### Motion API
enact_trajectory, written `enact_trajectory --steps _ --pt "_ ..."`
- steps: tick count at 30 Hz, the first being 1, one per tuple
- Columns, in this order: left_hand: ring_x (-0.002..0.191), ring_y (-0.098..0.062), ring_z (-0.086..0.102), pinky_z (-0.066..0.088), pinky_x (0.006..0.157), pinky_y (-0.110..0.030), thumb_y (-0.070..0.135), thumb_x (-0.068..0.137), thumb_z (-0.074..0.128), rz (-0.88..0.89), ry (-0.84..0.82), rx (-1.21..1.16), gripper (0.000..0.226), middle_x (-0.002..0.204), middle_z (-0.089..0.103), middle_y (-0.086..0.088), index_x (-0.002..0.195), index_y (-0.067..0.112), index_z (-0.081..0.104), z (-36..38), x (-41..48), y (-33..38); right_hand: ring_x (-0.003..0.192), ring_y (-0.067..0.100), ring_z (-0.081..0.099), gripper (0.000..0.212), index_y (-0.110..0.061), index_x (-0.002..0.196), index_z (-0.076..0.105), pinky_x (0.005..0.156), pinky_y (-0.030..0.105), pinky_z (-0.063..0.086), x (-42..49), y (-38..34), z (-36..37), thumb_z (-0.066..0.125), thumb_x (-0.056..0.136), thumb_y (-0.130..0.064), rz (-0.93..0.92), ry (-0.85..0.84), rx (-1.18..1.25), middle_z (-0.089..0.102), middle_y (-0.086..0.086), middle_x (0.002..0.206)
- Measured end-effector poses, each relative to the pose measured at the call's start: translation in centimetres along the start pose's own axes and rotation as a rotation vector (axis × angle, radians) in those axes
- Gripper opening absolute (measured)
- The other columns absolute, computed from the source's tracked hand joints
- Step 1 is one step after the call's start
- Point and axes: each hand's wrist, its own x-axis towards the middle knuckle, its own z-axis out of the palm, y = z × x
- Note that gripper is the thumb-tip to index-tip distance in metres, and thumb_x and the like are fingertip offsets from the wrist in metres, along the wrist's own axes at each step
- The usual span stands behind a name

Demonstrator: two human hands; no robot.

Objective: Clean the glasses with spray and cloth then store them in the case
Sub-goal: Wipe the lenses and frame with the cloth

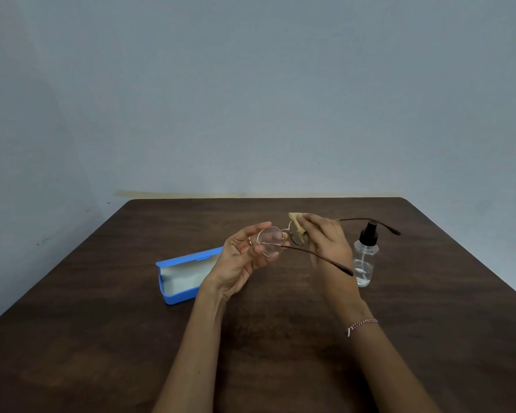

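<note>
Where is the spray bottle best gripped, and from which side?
Round the bottle's clear body, from the right: it stands upright, the black pump is left free for pressing, and the glasses and right hand crowd its left.

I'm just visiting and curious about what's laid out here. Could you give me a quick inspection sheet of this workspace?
Surface: dark brown wood-grain table.
Job's things: glasses held above the table, arms unfolded; tan cloth on one lens; blue case lying open at the left; clear spray bottle with black top, upright at the right.
Clutter: nothing seen.
Hands: left hand holds the glasses by one lens rim; right hand pinches the cloth over the other lens.
Cables: nothing seen.
Surroundings: plain grey-blue wall behind the table.
</note>
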Motion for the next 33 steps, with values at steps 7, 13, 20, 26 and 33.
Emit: enact_trajectory --steps 7,13,20,26,33 --pt "0.087 -0.026 0.071 0.058 0.069 -0.024 0.037 0.043 0.093 0.044 0.085 -0.171 0.058 0.098 0.073 -0.009 0.095 0.021 0.073 -0.2 0.4 0.0 0.114 0.019 0.046 0.045 0.0 0.123 0.059 0.104 0.018 0.032 -0.1 -1.2 0.3 0.06 0.079 0.011 -0.098 -0.06 0.036 0.059 0.011 0.122" --pt "0.084 -0.031 0.071 0.059 0.062 -0.025 0.029 0.033 0.097 -0.007 0.164 -0.423 0.085 0.102 0.07 -0.02 0.106 0.009 0.058 -0.3 0.4 0.0 0.116 0.017 0.046 0.038 -0.002 0.125 0.057 0.103 0.024 0.037 0.1 -1.1 0.0 0.056 0.088 -0.008 -0.193 -0.079 0.032 0.059 0.008 0.124" --pt "0.089 -0.03 0.071 0.06 0.065 -0.028 0.028 0.045 0.094 -0.051 0.091 -0.517 0.072 0.108 0.066 -0.024 0.106 0.009 0.061 0.2 0.5 -0.6 0.103 0.015 0.051 0.03 -0.003 0.112 0.066 0.092 0.021 0.043 0.1 -0.9 -1.2 0.063 0.082 0.002 -0.177 0.049 -0.001 0.066 0.006 0.106" --pt "0.089 -0.019 0.071 0.058 0.069 -0.025 0.043 0.046 0.09 -0.015 0.147 -0.313 0.083 0.095 0.072 -0.012 0.115 0.012 0.056 1.5 1.1 -1.6 0.097 0.015 0.051 0.033 -0.003 0.109 0.066 0.089 0.016 0.041 0.3 -0.9 -1.2 0.066 0.079 0.009 -0.12 0.105 0.028 0.066 0.006 0.1" --pt "0.08 -0.014 0.071 0.058 0.067 -0.027 0.028 0.07 0.066 -0.106 0.251 -0.223 0.041 0.087 0.073 -0.003 0.108 0.013 0.064 2.9 1.5 -2.8 0.092 0.016 0.053 0.03 -0.003 0.104 0.069 0.085 0.017 0.044 -0.1 -1.9 -0.5 0.068 0.077 0.009 -0.13 0.105 0.088 0.067 0.005 0.096"
